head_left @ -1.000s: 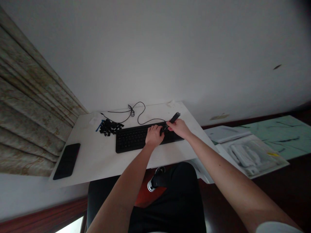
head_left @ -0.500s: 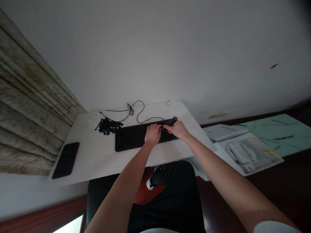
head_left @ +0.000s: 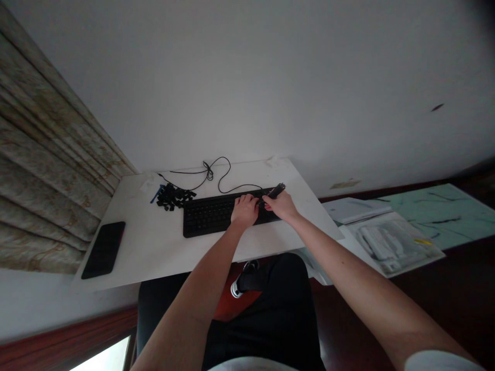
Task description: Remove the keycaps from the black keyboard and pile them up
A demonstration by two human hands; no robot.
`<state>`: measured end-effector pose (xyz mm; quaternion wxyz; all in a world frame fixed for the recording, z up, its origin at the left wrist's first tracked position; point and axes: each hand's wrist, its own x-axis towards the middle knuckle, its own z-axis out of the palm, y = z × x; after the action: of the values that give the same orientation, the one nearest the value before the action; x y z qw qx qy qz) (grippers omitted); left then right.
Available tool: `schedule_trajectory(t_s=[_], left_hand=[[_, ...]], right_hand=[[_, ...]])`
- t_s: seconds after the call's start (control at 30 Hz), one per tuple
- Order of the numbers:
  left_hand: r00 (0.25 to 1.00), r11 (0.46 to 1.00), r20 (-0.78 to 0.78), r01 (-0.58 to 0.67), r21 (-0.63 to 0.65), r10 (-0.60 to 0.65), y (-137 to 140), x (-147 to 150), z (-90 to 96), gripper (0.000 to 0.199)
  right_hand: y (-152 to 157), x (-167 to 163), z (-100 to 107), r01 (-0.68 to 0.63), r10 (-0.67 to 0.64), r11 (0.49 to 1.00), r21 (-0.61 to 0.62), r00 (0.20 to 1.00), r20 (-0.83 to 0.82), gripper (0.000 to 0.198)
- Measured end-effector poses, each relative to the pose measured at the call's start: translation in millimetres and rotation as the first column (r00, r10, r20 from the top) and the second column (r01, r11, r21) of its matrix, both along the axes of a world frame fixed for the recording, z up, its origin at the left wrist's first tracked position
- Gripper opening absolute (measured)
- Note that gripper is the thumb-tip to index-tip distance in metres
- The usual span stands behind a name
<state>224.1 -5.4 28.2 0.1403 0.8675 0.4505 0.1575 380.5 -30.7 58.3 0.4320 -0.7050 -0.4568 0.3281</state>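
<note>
Two hands work close together over a black keyboard

The black keyboard (head_left: 209,216) lies on the white table (head_left: 150,247), right of the table's middle, its left part uncovered and its right part partly hidden by the hands. The left hand (head_left: 245,210) rests on it with fingers bent toward the far edge; whether this grip is clamped on anything cannot be told, since the fingertips are too small and dark to read. Just to the right, the right hand (head_left: 281,205) has its grip closed around a slim dark tool (head_left: 276,191). The tool slants, its rough-looking end up at the far right and its other end pointing down left toward the left hand's fingers; whether that end touches the keyboard is unclear.

Beyond the keyboard's far left corner, a heap of small black pieces (head_left: 173,197) sits on the table, with a blue strip (head_left: 156,194) at its left side. A thin black cable (head_left: 208,170), bunched in the middle, runs along the far side to the keyboard. A dark phone (head_left: 103,250) lies near the table's left edge. Right of the table, lower down, is a pale green board (head_left: 444,211) with dark streaks.
</note>
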Motion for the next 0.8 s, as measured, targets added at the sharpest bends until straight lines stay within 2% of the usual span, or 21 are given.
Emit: schedule_trajectory(t_s=[0.07, 0.2, 0.4, 0.47, 0.6, 0.67, 0.8], left_hand=[[1.0, 1.0, 0.002, 0.002, 0.0, -0.002, 0.4, 0.1, -0.1, 0.032], [0.999, 1.0, 0.032, -0.002, -0.012, 0.002, 0.3, -0.7, 1.1, 0.028], [0.992, 0.998, 0.115, -0.057, -0.034, 0.061, -0.3, -2.2, 3.3, 0.025], [0.989, 0.997, 0.129, -0.071, -0.04, 0.075, -0.4, -2.4, 3.5, 0.024], [0.989, 0.996, 0.127, -0.071, -0.045, 0.076, -0.7, -2.3, 3.3, 0.023], [0.988, 0.997, 0.136, -0.065, -0.04, 0.07, -0.9, -2.4, 3.3, 0.027], [0.982, 0.996, 0.175, -0.062, -0.063, 0.072, -0.7, -3.3, 3.2, 0.038]], right_hand=[[-0.7, 1.4, -0.9, -0.008, 0.008, 1.0, 0.02, 1.0, -0.015, 0.011], [6.1, 10.2, 7.4, -0.136, 0.136, 0.991, 0.013, 0.991, 0.001, 0.01], [27.1, 17.0, 23.6, -0.283, 0.284, 0.959, -0.024, 0.95, 0.131, 0.019], [31.0, 15.7, 26.5, -0.318, 0.315, 0.948, -0.027, 0.92, 0.231, 0.019], [32.9, 13.5, 30.2, -0.4, 0.403, 0.911, -0.101, 0.812, 0.423, 0.014], [32.2, 14.5, 29.5, -0.414, 0.424, 0.901, -0.128, 0.782, 0.457, 0.014], [28.9, 21.3, 21.7, -0.443, 0.451, 0.888, -0.123, 0.785, 0.425, 0.018]])
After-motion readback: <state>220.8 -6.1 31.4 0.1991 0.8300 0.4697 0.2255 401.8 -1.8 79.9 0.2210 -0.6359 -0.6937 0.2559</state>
